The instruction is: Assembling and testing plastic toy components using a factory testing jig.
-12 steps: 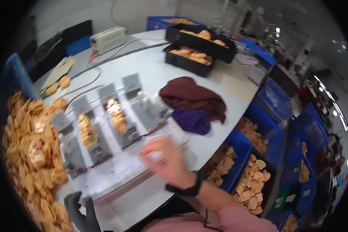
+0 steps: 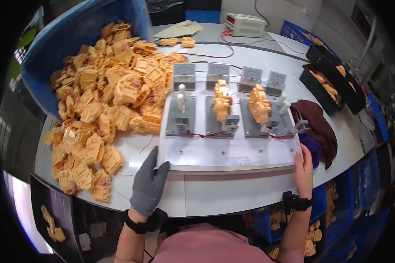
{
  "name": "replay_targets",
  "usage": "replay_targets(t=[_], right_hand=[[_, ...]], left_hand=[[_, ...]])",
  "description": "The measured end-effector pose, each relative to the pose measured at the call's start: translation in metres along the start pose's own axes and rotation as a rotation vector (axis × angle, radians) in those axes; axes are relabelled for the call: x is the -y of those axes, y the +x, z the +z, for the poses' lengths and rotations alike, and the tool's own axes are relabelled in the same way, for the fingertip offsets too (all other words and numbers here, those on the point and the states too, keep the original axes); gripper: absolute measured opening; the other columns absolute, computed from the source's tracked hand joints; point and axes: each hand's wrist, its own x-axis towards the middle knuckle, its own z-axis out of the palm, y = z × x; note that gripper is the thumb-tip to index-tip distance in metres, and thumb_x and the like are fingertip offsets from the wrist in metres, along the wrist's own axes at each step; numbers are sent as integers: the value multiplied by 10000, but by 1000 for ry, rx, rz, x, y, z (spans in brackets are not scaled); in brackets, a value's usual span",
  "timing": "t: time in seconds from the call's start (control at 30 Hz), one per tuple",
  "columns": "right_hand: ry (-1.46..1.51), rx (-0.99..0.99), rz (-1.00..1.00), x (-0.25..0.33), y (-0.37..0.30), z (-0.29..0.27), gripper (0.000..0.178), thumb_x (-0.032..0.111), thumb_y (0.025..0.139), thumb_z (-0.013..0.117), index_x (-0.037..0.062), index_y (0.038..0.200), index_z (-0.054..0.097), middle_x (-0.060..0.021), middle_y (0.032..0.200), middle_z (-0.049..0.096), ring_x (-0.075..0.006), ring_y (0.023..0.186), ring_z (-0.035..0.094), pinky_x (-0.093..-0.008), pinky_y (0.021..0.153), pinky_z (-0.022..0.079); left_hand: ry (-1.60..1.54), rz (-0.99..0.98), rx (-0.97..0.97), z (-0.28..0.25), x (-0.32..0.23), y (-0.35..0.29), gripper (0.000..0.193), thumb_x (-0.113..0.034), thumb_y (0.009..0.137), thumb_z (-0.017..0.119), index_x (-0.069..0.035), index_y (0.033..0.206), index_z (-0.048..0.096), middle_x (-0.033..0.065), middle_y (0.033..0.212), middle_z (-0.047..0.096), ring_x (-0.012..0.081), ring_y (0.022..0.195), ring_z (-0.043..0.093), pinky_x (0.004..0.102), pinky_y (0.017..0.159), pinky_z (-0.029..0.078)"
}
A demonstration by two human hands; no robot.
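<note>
A white fixture board [image 2: 197, 153] lies on the table before me, carrying a row of several grey metal stations. My left hand [image 2: 149, 188], in a grey glove, holds the board's front left corner, thumb by the front edge and fingers along the side. My bare right hand [image 2: 303, 173] grips the front right corner, its thumb near the top face. Two yellow-orange moulded plastic parts stand in the middle stations: one left of centre [image 2: 222, 101] and one right of centre [image 2: 260, 104]. White pegs [image 2: 181, 100] show at the left outer station. Behind each station stands a grey panel meter [image 2: 218, 72].
A large heap of yellow-orange plastic parts [image 2: 109, 96] spills from a blue-lined bin [image 2: 39, 70] at left. Brown cloth [image 2: 318, 125] and purple cloth [image 2: 309, 147] lie at right. A power supply [image 2: 245, 25] and black trays [image 2: 320, 90] stand behind; wires run across the table.
My view has swung left. My right hand, raised over the board's front before, is now down at its right corner; my left hand has come onto the left corner.
</note>
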Motion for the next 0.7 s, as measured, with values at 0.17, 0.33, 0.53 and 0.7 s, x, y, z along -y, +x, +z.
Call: replay_targets(t=[0.17,0.33,0.53,0.7], right_hand=[[-125,-44,32,-16,11,-17,471,274,1089,471,-22,1455,484,-157,1402,582,-232,1276,546,-327,1101,387],[-145,-42,24,-16,3,-20,482,295,1094,461,-27,1451,488,-167,1408,579,-244,1285,544,-336,1100,391],[-83,-32,36,-1,-21,-16,456,249,1092,465,-27,1456,479,-151,1376,592,-221,1262,547,-326,1092,395],[-73,-45,34,16,-31,-15,419,197,1092,459,-22,1449,483,-136,1364,597,-207,1230,553,-321,1076,405]], left_hand=[[22,60,39,12,0,-13,582,-182,976,672,24,1479,463,226,1335,638,280,1194,655,361,922,563],[29,34,59,5,1,-23,585,-184,974,676,26,1476,464,232,1329,637,305,1185,661,366,924,566],[19,85,8,-3,7,-32,567,-182,963,682,40,1446,486,230,1200,671,313,1001,709,375,842,584],[-121,22,33,-5,7,-41,520,-71,962,640,48,1448,498,196,1265,670,227,1072,684,328,849,563]])
